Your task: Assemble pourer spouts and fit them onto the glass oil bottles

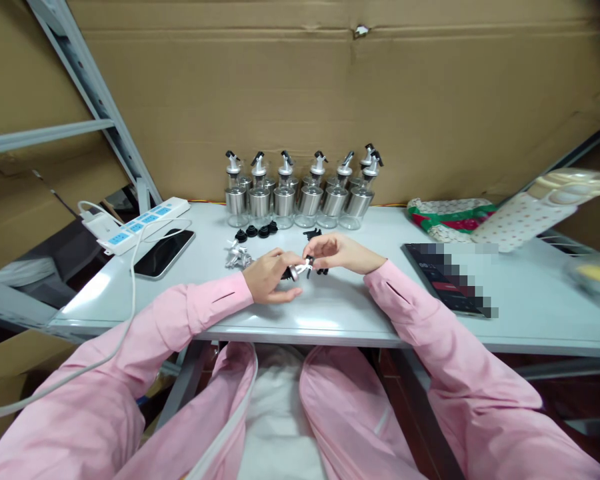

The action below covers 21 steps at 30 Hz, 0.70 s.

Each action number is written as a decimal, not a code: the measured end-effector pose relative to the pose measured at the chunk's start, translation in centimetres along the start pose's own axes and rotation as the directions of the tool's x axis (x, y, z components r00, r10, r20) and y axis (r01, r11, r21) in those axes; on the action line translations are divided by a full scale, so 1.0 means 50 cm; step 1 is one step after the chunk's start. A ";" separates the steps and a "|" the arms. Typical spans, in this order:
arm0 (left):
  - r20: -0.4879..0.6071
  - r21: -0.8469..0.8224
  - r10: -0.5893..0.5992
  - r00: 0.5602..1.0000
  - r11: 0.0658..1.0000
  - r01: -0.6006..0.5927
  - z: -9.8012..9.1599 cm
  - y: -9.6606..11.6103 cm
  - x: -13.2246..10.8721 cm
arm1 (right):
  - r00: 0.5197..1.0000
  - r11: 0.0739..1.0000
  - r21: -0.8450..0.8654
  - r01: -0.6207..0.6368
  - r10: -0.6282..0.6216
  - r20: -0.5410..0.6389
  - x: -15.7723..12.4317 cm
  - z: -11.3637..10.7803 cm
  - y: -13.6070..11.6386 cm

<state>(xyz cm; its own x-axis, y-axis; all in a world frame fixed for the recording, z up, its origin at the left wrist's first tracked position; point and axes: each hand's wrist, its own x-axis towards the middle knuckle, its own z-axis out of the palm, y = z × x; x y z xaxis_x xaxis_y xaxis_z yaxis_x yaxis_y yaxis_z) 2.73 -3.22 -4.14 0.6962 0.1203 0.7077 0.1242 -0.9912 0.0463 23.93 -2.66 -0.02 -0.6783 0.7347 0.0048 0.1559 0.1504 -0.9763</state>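
A pourer (303,269) is held above the near part of the table (340,317), between the two hands, and it seems to be only partly put together. At the far side, six bottles (285,199) are seen in a front row, each with a pourer already fitted on top. Behind them more bottles are placed, but they are mostly hidden, and it cannot be told whether all of them are fitted. Some parts are left loose: black stoppers (264,231) in a short row to the left, silver spouts (237,255) heaped just beyond the left hand (271,275), and small black pieces (311,233) beyond the right hand (336,254). By this, the work is judged to be in the middle, with several sets not yet joined.

The left hand is partly closed; the pourer's stopper end is gripped in its fingers, while one digit is stretched out on the near side. By the right hand, a black lever (309,259) is pinched at the pourer's tip between thumb and fingers
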 end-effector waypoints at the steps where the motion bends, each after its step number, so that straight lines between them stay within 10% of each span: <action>1: -0.001 -0.004 0.002 1.000 1.000 -0.002 -0.001 0.001 0.002 | 1.000 1.000 0.002 -0.006 0.006 -0.018 0.000 -0.001 0.000; 21: 0.163 0.121 -0.066 0.984 0.992 0.046 0.003 0.005 0.003 | 0.998 1.000 -0.013 0.026 -0.026 -0.052 0.002 0.009 -0.005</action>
<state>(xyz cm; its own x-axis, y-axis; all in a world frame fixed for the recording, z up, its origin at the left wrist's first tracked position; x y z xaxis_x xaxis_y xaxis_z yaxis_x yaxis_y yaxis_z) 2.97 -3.45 -4.11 0.7924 0.1924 0.5789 0.2410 -0.9705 -0.0072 23.49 -2.93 0.12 -0.6443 0.7637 0.0417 0.1475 0.1776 -0.9730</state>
